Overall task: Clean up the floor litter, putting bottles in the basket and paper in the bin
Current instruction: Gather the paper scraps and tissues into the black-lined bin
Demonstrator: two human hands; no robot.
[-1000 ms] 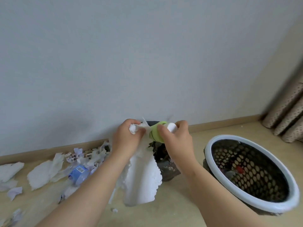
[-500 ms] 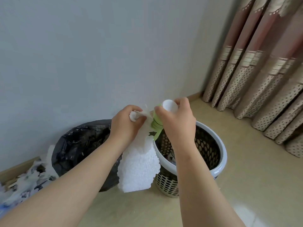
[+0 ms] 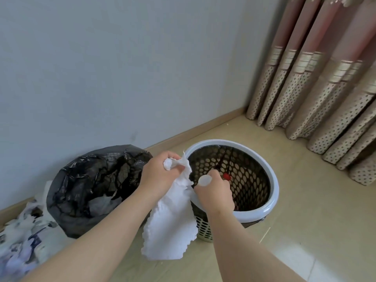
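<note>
The person's right hand (image 3: 215,193) is clenched round a bottle with a round white cap (image 3: 204,180). Only the cap shows, and it sits just inside the near left rim of the round, white-rimmed, perforated plastic basket (image 3: 273,192). The left hand (image 3: 159,176) pinches the bunched top of a white scallop-edged paper sheet (image 3: 171,231). The sheet hangs down the outside of the basket's left wall, touching the right hand.

That contact is what worries me. If the bottle drops now, a fold of paper could go in with it and land among the bottles. The bottle is also so close to the rim that it might clip it and bounce onto the floor. If the left hand lets go where it is, the sheet falls beside the basket rather than into the black bag-lined bin (image 3: 67,190) just to the basket's left, which already holds crumpled white paper (image 3: 101,202).

Something small and red (image 3: 226,176) lies inside the basket. Left of the basket, beyond the bin, more torn paper litter (image 3: 20,241) waits. Spotted pink-and-beige curtains (image 3: 325,102) hang behind the basket to the right.
</note>
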